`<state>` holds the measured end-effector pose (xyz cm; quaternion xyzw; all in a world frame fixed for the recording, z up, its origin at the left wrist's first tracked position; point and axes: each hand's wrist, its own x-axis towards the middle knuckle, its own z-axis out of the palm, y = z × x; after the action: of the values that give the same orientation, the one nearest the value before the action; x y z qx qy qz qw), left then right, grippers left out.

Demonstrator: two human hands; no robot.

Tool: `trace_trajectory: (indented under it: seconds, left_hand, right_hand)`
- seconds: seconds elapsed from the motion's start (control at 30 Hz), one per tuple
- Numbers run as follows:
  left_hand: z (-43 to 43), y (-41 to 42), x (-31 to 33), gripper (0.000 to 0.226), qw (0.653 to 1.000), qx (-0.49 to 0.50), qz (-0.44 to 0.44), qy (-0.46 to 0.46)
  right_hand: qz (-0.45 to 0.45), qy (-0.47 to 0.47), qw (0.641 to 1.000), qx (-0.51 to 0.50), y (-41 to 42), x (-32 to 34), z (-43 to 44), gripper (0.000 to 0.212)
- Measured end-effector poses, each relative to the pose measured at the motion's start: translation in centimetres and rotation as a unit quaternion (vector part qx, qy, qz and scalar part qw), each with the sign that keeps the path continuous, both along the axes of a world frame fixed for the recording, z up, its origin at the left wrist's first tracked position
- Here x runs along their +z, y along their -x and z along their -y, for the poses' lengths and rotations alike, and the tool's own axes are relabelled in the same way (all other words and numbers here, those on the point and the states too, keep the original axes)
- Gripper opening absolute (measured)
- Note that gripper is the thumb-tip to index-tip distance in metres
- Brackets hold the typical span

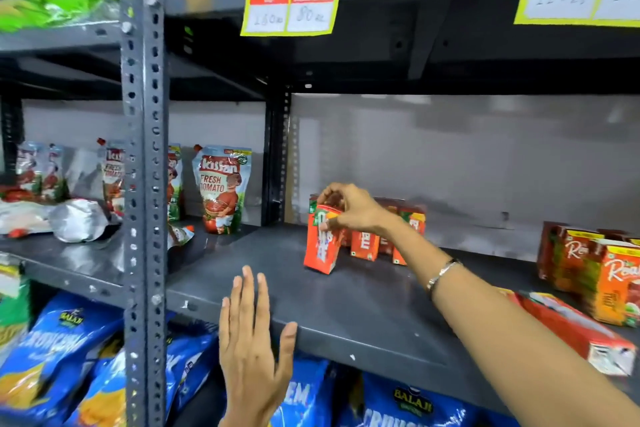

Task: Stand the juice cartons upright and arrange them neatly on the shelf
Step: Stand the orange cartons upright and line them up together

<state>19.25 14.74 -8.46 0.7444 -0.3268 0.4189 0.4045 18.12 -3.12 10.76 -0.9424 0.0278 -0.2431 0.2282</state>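
My right hand (pixel 349 208) grips the top of a small red-orange juice carton (pixel 320 246), which stands slightly tilted on the dark grey shelf (pixel 363 305). Right behind it, several small orange cartons (pixel 363 244) stand upright in a row. At the shelf's right end, larger red and orange juice cartons (pixel 588 270) stand upright, and one long red carton (pixel 575 333) lies flat near the front edge. My left hand (pixel 252 340) rests flat and open on the shelf's front edge, holding nothing.
A perforated metal upright (pixel 143 184) divides the shelving. Tomato ketchup pouches (pixel 221 187) stand on the left bay at the same level. Blue snack bags (pixel 69 357) fill the shelf below. Yellow price tags (pixel 291 0) hang from the shelf above.
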Motion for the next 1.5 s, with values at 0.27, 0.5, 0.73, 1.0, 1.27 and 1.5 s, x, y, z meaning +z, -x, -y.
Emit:
trace_trajectory:
  seconds: [0.27, 0.5, 0.73, 1.0, 1.27, 1.5]
  left_hand:
    - [0.0, -1.5, -0.5, 0.067, 0.999, -0.025, 0.023, -0.002]
    - [0.5, -1.7, -0.7, 0.065, 0.998, -0.028, 0.035, 0.031]
    - [0.7, -2.0, -0.8, 0.065, 0.998, -0.029, 0.047, 0.037]
    - [0.6, -1.9, -0.7, 0.065, 0.998, -0.022, 0.051, 0.032]
    - [0.7, -1.9, -0.8, 0.064, 0.998, -0.022, 0.054, 0.035]
    - [0.7, -2.0, -0.9, 0.064, 0.998, -0.020, 0.056, 0.037]
  right_hand:
    - [-0.042, -0.012, 0.998, 0.052, -3.0, -0.1, -1.0, 0.036]
    - [-0.142, -0.031, 0.985, 0.096, -1.8, 2.1, -0.7, 0.056]
    - [-0.154, -0.011, 0.985, 0.074, -1.5, 2.2, -0.7, 0.039]
    - [-0.149, -0.007, 0.986, 0.076, -1.5, 1.4, -0.7, 0.045]
    - [-0.159, -0.004, 0.985, 0.065, -1.5, 1.5, 0.1, 0.044]
    - [-0.109, 0.051, 0.992, 0.030, -1.8, 0.9, 0.1, 0.035]
